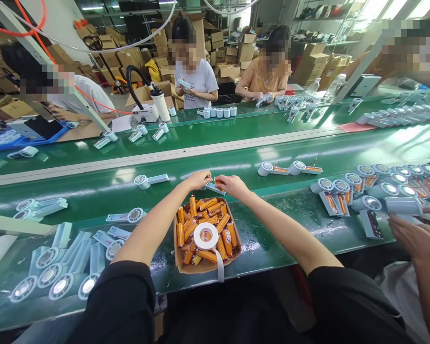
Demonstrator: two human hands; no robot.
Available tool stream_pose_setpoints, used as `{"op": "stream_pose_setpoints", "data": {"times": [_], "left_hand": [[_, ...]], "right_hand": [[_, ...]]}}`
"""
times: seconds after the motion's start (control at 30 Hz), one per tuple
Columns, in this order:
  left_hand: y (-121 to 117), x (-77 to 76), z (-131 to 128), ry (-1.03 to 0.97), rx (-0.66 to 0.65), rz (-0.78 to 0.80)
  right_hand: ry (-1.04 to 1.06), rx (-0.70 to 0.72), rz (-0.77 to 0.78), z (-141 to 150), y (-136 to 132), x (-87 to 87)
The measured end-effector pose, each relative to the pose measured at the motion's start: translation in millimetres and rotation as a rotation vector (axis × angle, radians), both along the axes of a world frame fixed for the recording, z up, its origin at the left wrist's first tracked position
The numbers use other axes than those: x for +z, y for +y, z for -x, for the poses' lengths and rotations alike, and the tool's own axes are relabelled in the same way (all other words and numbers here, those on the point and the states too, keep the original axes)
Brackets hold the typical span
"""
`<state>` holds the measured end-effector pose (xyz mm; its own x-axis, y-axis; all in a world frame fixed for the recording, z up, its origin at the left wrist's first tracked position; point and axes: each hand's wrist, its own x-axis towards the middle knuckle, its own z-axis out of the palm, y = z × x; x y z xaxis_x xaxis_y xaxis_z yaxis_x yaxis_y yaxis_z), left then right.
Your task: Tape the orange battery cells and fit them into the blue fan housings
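Observation:
Over the belt just beyond the battery box, my left hand (pixel 199 179) is closed at the left end of a light-blue fan housing (pixel 215 189). Its open handle points right, and its round head is hidden behind my fingers. My right hand (pixel 233 185) pinches an orange-wrapped battery (pixel 218 181) just above that handle. Nearer to me, between my forearms, stands a cardboard box (pixel 176 260) full of orange batteries (pixel 222 222). A roll of white tape (pixel 205 236) lies on top of them, its loose end hanging over the front edge.
Light-blue housings (pixel 60 282) lie at the left; another (pixel 141 181) sits on the belt (pixel 236 165). Battery-fitted housings (pixel 340 187) crowd the right, where a co-worker's hands (pixel 415 234) handle one. Several people sit across the line, beside a white canister (pixel 160 105).

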<state>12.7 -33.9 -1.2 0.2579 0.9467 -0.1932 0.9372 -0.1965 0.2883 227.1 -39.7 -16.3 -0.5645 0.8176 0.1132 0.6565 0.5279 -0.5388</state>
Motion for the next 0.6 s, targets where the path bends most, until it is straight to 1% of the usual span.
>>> {"op": "stream_pose_setpoints", "data": {"times": [0.1, 0.17, 0.3, 0.47, 0.6], "left_hand": [[4, -2.5, -7, -0.012, 0.047, 0.011], [6, -4.3, -11, -0.024, 0.072, 0.016], [8, -7.8, -20, -0.051, 0.105, 0.028], [11, -7.0, -25, -0.083, 0.099, 0.042], [13, -2.1, -25, -0.087, 0.087, 0.052]], "right_hand": [[-0.187, 0.049, -0.029, 4, 0, 1.8], [-0.288, 0.056, -0.042, 8, 1, 1.7], [-0.417, 0.055, -0.048, 14, 1, -0.4], [-0.427, 0.058, -0.059, 10, 2, -2.9], [-0.304, 0.054, -0.076, 1, 4, -4.3]]}}
